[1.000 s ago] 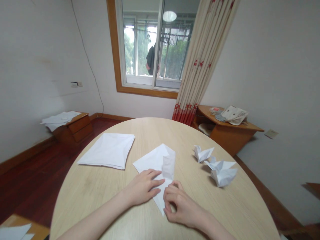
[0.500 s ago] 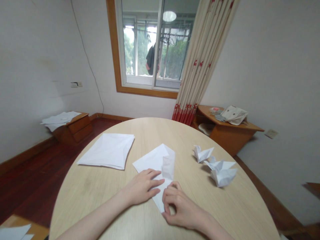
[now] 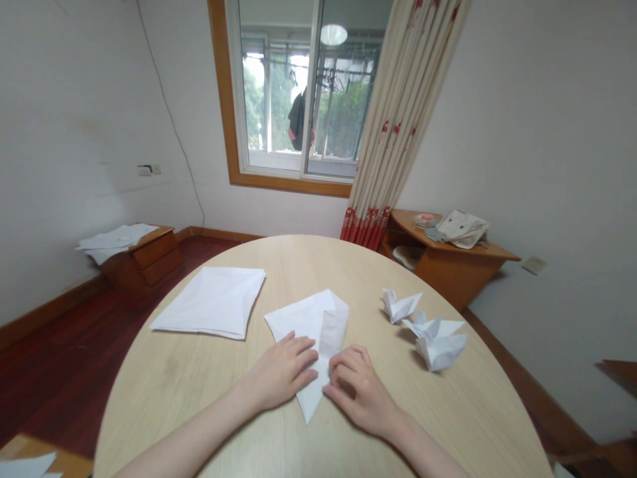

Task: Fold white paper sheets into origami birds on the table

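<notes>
A partly folded sheet of white paper (image 3: 298, 315) lies on the table under my hands, its lower end tapering to a point. A flap with a straight left edge lies folded over its right side. My left hand (image 3: 288, 368) rests palm down on the left part of the sheet, fingers stretched out. At the right edge of the sheet is my right hand (image 3: 361, 388), its fingers loosely bent and the thumb tip apart from them, touching the paper's edge. Whether paper lies beneath its curled fingers is hidden.
A stack of white paper (image 3: 212, 302) lies at the left of the round table (image 3: 199, 411). Several folded paper figures, including a near one (image 3: 440, 352), stand at the right. Beyond the table are a low cabinet (image 3: 159, 257) and a corner desk (image 3: 448, 265).
My right hand has moved up along the paper's right edge, its thumb and fingers now apart. The paper's lower tip has swung left and shows more fully. My left hand stays on the sheet.
</notes>
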Available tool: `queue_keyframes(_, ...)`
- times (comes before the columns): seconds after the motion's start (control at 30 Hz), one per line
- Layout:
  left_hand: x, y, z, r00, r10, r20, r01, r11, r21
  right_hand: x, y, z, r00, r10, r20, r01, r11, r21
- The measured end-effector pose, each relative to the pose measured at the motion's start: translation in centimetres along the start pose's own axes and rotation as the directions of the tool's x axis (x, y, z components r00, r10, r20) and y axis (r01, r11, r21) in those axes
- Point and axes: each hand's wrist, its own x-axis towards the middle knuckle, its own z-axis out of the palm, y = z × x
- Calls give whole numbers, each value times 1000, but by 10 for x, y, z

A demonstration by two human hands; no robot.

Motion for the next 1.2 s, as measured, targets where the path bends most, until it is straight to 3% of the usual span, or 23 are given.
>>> queue_keyframes(0.3, -1, -2, 1, 999, -46, 9, 46, 998, -47, -2, 10, 4, 991, 42, -129, -65, 982, -178)
queue_keyframes(0.6, -3, 1, -5, 998, 49, 50, -45, 996, -77, -5, 29, -5, 989, -33, -145, -36, 894, -447)
queue_keyframes(0.83, -5, 6, -7, 992, 70, 102, -52, 984, -168, -5, 36, -12, 976, -10, -217, -85, 903, -422)
queue_keyframes(1.03, -5, 7, -8, 986, 154, 64, -139, 971, -195, -3, 33, -17, 967, 56, -247, -140, 931, -337)
queue_keyframes(1.2, -4, 6, -7, 990, 132, 49, -122, 980, -159, -3, 32, -15, 962, 126, -244, -206, 920, -334)
